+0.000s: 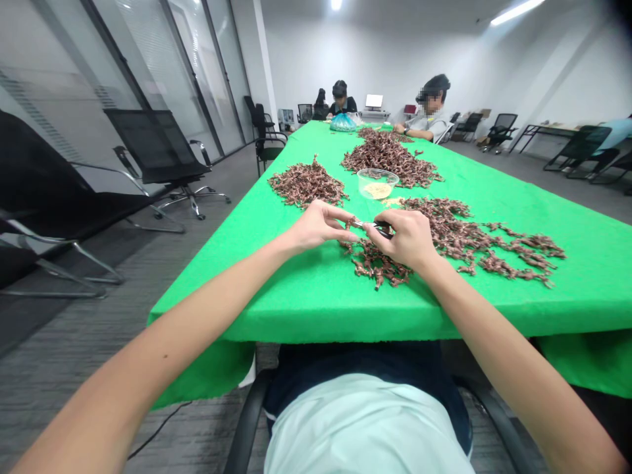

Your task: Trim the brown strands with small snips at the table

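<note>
My left hand [318, 225] pinches a small reddish-brown knobbly piece [349, 224] between thumb and fingertips. In my right hand [409, 236] is a small hand tool [383, 228] with dark handles and a shiny metal tip, like nippers or pliers. Its tip points left and meets the piece at my left fingertips; whether the jaws are closed on it is too small to tell. Just below both hands lies a loose cluster of similar brown pieces [378, 266]. Beyond them stands a clear plastic tub [364, 187] holding pale yellow bits [378, 190], with more bits spilled beside it.
A green cloth [237, 263] covers the long table. Brown pieces form a left heap [307, 183], a larger far heap [390, 155] and a right spread [459, 230]. A blue plastic bag [342, 122] and several people sit farther back. Black chairs [153, 145] stand left.
</note>
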The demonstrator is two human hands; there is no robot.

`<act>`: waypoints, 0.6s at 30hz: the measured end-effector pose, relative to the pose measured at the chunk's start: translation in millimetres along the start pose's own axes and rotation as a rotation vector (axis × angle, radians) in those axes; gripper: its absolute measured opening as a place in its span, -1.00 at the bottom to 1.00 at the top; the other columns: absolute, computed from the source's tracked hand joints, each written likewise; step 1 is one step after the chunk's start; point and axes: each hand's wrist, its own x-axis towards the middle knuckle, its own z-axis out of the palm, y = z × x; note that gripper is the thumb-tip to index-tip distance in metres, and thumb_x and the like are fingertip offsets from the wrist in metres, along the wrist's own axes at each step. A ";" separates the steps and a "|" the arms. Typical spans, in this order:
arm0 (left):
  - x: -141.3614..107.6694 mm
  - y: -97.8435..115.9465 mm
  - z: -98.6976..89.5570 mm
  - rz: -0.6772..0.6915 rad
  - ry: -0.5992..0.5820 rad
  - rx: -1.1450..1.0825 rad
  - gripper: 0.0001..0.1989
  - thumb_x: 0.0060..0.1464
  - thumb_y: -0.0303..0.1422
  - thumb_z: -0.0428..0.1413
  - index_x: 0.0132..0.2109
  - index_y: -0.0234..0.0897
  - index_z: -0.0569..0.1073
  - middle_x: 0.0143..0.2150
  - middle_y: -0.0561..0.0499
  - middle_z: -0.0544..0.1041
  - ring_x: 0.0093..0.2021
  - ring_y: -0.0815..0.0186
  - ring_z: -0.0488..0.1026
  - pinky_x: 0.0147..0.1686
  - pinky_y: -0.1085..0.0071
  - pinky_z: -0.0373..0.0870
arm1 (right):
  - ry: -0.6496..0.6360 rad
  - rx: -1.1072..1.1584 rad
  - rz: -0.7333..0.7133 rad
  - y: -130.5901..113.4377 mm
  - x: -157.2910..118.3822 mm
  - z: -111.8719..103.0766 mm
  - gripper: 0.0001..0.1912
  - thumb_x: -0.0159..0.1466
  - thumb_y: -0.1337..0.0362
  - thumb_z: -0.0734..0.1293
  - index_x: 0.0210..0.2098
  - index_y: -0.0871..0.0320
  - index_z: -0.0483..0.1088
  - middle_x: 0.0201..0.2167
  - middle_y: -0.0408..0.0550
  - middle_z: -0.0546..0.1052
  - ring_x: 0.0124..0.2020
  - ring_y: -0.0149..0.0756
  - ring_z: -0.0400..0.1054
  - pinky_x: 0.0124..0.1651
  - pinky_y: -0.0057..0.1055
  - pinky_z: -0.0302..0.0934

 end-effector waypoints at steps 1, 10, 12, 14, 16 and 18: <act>0.2 -0.4 0.1 0.002 -0.001 -0.007 -0.48 -0.27 -0.25 0.51 -0.11 -0.39 0.69 -0.17 -0.20 0.69 -0.24 0.16 0.64 -0.19 0.27 0.59 | 0.005 0.010 0.004 -0.1 0.2 -0.1 -0.61 0.34 -0.05 0.29 -0.38 0.12 0.50 -0.48 -0.05 0.57 -0.44 -0.28 0.41 -0.32 -0.35 0.11; 3.6 -5.5 -0.7 0.035 0.071 -0.144 -0.46 -0.15 -0.27 0.48 0.00 -0.37 0.63 -0.09 -0.19 0.68 -0.10 0.18 0.64 0.04 0.20 0.54 | 0.109 0.022 0.065 -0.6 1.2 -1.1 -0.61 0.35 -0.04 0.27 -0.34 0.12 0.53 -0.45 -0.03 0.59 -0.43 -0.25 0.40 -0.31 -0.33 0.15; 4.1 -5.5 -1.1 0.037 0.084 -0.149 -0.50 -0.10 -0.30 0.45 0.01 -0.39 0.62 -0.12 -0.18 0.68 -0.09 0.20 0.64 0.08 0.20 0.51 | 0.110 0.024 0.069 -0.7 1.1 -1.2 -0.62 0.35 -0.04 0.27 -0.34 0.12 0.53 -0.45 -0.03 0.58 -0.44 -0.27 0.39 -0.31 -0.33 0.15; 4.8 -5.7 -1.7 0.035 0.081 -0.139 -0.54 -0.05 -0.34 0.42 0.02 -0.40 0.60 -0.13 -0.17 0.68 -0.08 0.22 0.63 0.11 0.21 0.47 | 0.111 0.029 0.068 -1.2 0.9 -1.3 -0.62 0.35 -0.03 0.27 -0.34 0.13 0.53 -0.44 -0.02 0.59 -0.43 -0.27 0.40 -0.31 -0.33 0.16; 5.6 -5.9 -2.0 0.044 0.070 -0.125 -0.58 -0.01 -0.38 0.39 0.02 -0.40 0.59 -0.12 -0.17 0.67 -0.07 0.23 0.62 0.11 0.22 0.45 | 0.118 0.034 0.066 -2.0 0.7 -1.4 -0.62 0.35 -0.04 0.27 -0.33 0.13 0.53 -0.42 -0.01 0.60 -0.41 -0.25 0.41 -0.30 -0.33 0.16; 6.1 -5.3 -1.8 0.061 0.057 -0.105 -0.62 0.02 -0.41 0.35 0.01 -0.40 0.57 -0.11 -0.15 0.65 -0.06 0.24 0.60 0.11 0.24 0.43 | 0.123 0.037 0.064 -2.9 0.7 -1.3 -0.61 0.35 -0.04 0.27 -0.32 0.12 0.53 -0.41 -0.01 0.60 -0.40 -0.25 0.42 -0.29 -0.32 0.17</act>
